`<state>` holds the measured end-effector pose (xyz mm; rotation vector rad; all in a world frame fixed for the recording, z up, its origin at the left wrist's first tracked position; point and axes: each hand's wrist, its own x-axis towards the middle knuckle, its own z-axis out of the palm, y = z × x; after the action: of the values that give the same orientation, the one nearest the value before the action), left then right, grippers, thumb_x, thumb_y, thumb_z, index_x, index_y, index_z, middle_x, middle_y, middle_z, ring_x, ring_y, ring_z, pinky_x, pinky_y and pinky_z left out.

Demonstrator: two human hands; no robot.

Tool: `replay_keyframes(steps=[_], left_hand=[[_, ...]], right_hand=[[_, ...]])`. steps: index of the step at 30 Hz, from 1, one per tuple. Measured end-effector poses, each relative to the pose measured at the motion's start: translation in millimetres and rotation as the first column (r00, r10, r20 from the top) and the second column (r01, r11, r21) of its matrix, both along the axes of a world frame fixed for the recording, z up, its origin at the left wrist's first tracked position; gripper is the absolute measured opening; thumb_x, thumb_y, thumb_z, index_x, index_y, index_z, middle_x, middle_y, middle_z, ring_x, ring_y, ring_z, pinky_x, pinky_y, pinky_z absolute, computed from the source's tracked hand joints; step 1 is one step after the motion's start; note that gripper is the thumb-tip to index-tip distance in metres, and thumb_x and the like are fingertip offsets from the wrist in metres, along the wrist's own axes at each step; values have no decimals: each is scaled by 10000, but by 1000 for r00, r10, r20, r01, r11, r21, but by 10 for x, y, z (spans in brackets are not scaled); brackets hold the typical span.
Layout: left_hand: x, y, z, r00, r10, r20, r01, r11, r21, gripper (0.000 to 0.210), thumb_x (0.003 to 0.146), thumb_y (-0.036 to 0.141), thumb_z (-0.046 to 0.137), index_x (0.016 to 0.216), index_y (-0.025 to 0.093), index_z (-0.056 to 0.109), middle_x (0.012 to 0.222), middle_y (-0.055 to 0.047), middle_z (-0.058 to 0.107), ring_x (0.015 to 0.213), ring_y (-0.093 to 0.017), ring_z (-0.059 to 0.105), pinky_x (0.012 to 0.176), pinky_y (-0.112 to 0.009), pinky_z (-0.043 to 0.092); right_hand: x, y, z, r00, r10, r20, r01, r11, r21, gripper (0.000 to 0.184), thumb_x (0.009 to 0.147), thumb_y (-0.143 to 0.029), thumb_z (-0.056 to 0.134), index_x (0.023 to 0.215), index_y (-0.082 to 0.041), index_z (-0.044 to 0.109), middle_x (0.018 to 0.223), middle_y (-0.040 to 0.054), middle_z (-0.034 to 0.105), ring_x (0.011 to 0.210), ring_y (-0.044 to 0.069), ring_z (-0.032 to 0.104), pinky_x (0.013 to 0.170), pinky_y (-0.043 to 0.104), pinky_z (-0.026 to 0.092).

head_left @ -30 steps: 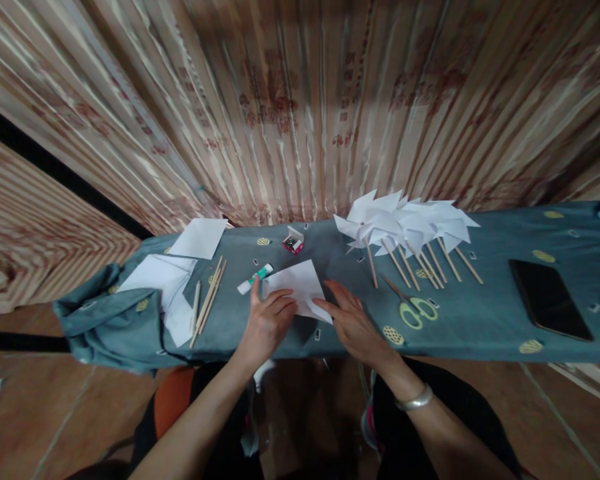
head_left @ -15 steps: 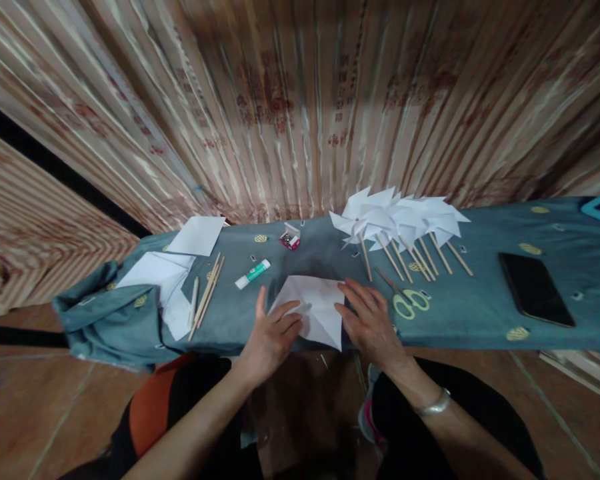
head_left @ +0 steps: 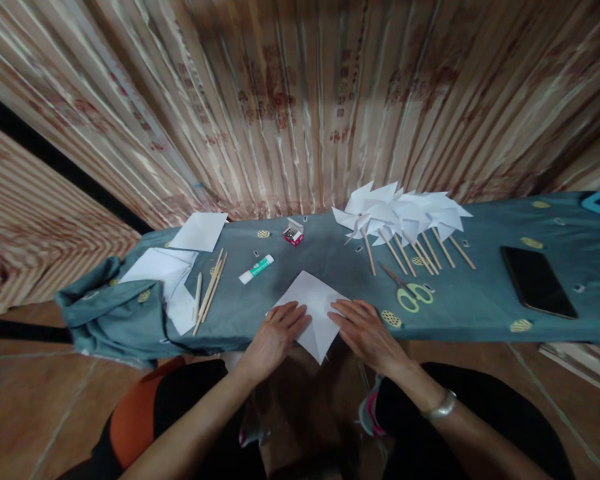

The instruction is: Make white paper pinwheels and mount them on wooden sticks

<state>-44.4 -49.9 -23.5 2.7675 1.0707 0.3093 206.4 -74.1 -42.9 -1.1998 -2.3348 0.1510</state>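
A square sheet of white paper (head_left: 311, 293) with crease lines lies turned on its corner at the table's front edge, its near corner jutting over the edge. On its left side rests my left hand (head_left: 277, 335), fingers stretched flat on the surface. My right hand (head_left: 369, 331) lies likewise on the right side, fingertips on the paper and palm down. Both thumbs are mostly hidden. Just right of my right hand are scissors (head_left: 411, 295) with yellow-green handles. A glue stick (head_left: 257, 269) lies beyond my left hand.
Several white paper pinwheels (head_left: 380, 212) on wooden sticks lie at the back right, with a black phone (head_left: 537, 281) farther right. At left are white paper sheets (head_left: 200, 231), wooden sticks (head_left: 211, 293) and a pencil-like stick (head_left: 197, 297). A small open red box (head_left: 293, 235) stands at the back.
The paper has turned so that one corner points toward me. Both hands have shifted with it, and my left fingers now lie flatter and closer together.
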Motion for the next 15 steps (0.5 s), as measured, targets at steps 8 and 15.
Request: replay_keyframes(steps=[8, 15], left_hand=[[-73, 146, 129, 956, 137, 259, -80, 972, -220, 286, 956, 242, 426, 1065, 189, 685, 975, -76, 732, 944, -198, 660, 814, -323, 540], [-32, 251, 99, 880, 332, 340, -225, 922, -316, 314, 947, 338, 445, 793, 175, 665, 746, -46, 666, 715, -172, 640, 644, -264, 500]], right_hand=[[-6, 136, 60, 947, -102, -304, 39, 978, -207, 257, 958, -232, 437, 1003, -232, 690, 1018, 71, 731, 996, 213, 656, 895, 389, 523], [-67, 308, 100, 900, -262, -348, 150, 936, -319, 274, 951, -337, 453, 809, -233, 663, 829, 37, 723, 790, 199, 670, 740, 314, 511]])
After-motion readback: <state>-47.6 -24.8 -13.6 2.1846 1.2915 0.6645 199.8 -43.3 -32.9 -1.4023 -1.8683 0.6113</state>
